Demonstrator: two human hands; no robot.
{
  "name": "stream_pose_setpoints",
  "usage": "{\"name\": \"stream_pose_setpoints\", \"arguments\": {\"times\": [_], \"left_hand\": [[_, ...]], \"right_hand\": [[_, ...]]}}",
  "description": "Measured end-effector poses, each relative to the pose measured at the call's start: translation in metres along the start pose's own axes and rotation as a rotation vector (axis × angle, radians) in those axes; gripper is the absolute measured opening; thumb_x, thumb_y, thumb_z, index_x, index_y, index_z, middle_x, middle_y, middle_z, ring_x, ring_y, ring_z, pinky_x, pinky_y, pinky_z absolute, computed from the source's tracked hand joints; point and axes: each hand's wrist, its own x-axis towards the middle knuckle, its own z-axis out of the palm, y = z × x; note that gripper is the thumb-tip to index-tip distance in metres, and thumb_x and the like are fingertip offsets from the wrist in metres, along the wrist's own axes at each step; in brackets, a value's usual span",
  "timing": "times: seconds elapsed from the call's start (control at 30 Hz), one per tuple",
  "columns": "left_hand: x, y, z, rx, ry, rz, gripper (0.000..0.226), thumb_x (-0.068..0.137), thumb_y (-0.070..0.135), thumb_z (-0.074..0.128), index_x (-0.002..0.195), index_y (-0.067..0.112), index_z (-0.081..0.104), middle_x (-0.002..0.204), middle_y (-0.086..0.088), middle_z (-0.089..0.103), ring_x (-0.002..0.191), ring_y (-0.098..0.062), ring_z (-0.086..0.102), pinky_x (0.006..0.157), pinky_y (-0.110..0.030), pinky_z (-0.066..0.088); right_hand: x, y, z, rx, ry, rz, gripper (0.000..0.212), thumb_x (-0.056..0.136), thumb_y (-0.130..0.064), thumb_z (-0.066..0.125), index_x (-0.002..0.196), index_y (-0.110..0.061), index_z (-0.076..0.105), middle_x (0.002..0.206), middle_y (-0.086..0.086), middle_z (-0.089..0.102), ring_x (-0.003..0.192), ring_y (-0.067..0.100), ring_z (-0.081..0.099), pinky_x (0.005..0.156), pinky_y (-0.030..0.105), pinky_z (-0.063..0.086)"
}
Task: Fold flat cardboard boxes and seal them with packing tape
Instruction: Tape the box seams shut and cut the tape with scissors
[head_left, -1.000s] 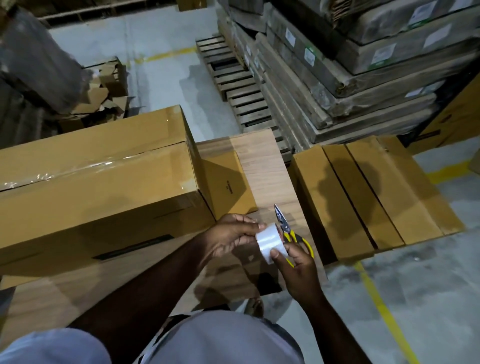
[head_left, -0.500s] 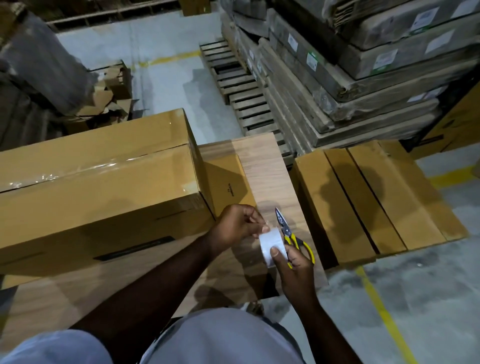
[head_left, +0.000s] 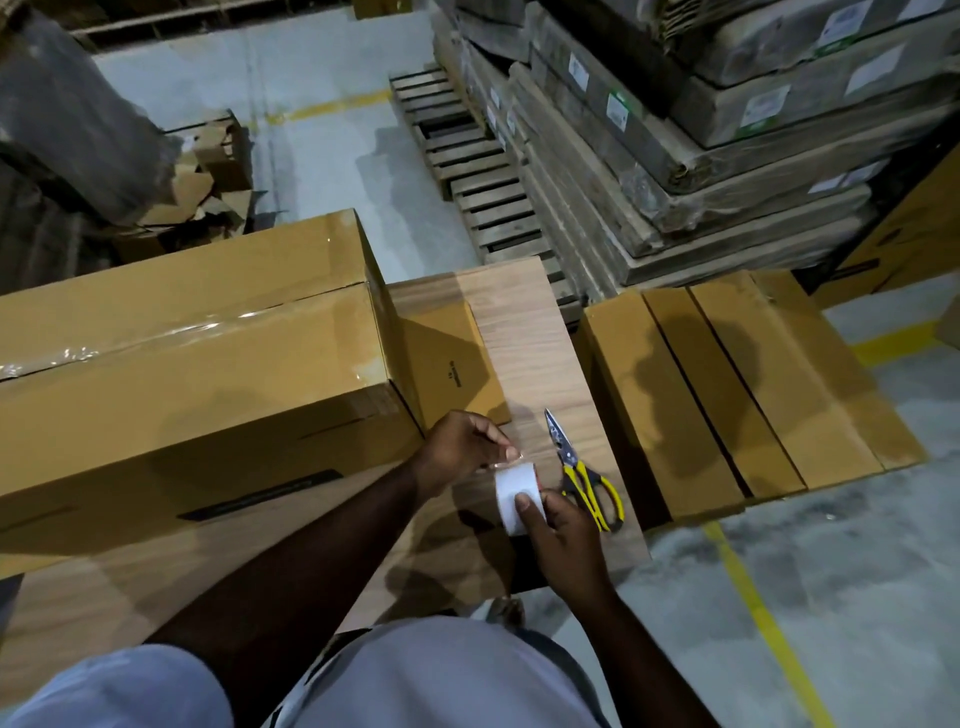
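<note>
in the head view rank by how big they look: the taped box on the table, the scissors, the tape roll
1. taped box, by far the largest.
2. scissors, longer than the roll.
3. tape roll, partly covered by the right hand, so this is less sure.

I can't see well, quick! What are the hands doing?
Left hand: pinching the tape end.
Right hand: holding the tape roll.
</note>
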Motion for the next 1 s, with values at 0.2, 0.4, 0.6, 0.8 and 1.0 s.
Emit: {"name": "stream_pose_setpoints", "arguments": {"times": [0.2, 0.4, 0.6, 0.8, 1.0], "left_hand": [[0.036, -0.045, 0.02, 0.092, 0.094, 0.056, 0.017, 0.064, 0.045, 0.091, 0.064, 0.034, 0.079, 0.074, -0.001, 0.078, 0.074, -0.018, 0.073, 0.074, -0.041, 0.059], [0.045, -0.054, 0.034, 0.221, 0.193, -0.013, 0.025, 0.078, 0.023, 0.091, 0.061, 0.028, 0.074, 0.069, 0.014, 0.073, 0.067, 0.01, 0.064, 0.067, -0.016, 0.05], [0.052, -0.073, 0.049, 0.382, 0.222, 0.081, 0.012, 0.084, 0.027, 0.085, 0.076, 0.02, 0.082, 0.084, 0.006, 0.076, 0.081, -0.004, 0.066, 0.074, -0.021, 0.048], [0.058, -0.089, 0.056, 0.467, 0.302, 0.158, 0.006, 0.082, 0.028, 0.084, 0.083, 0.027, 0.079, 0.094, 0.008, 0.06, 0.097, -0.018, 0.062, 0.08, -0.03, 0.049], [0.059, -0.087, 0.057, 0.529, 0.255, 0.107, 0.01, 0.086, 0.032, 0.08, 0.09, 0.024, 0.076, 0.109, 0.005, 0.057, 0.106, -0.017, 0.06, 0.082, -0.029, 0.044]], "right_hand": [[0.007, 0.006, 0.012, 0.039, 0.08, 0.283, 0.047, 0.101, -0.051, 0.06, 0.071, -0.015, 0.056, 0.066, -0.003, 0.06, 0.065, 0.005, 0.052, 0.066, 0.04, 0.047], [0.002, 0.015, 0.014, -0.104, 0.092, 0.402, 0.042, 0.1, -0.026, 0.069, 0.064, -0.016, 0.049, 0.058, -0.003, 0.049, 0.058, 0.01, 0.047, 0.061, 0.036, 0.033], [0.019, 0.026, 0.015, -0.227, 0.046, 0.471, 0.041, 0.097, -0.037, 0.07, 0.065, -0.021, 0.05, 0.067, -0.005, 0.056, 0.077, 0.025, 0.063, 0.069, 0.037, 0.042], [0.029, 0.03, 0.018, -0.251, 0.017, 0.506, 0.041, 0.095, -0.038, 0.07, 0.066, -0.03, 0.043, 0.069, -0.008, 0.05, 0.079, 0.019, 0.059, 0.069, 0.034, 0.037], [0.024, 0.031, 0.015, -0.229, 0.012, 0.451, 0.044, 0.098, -0.042, 0.068, 0.065, -0.028, 0.044, 0.063, -0.005, 0.048, 0.065, 0.005, 0.051, 0.063, 0.031, 0.037]]}}
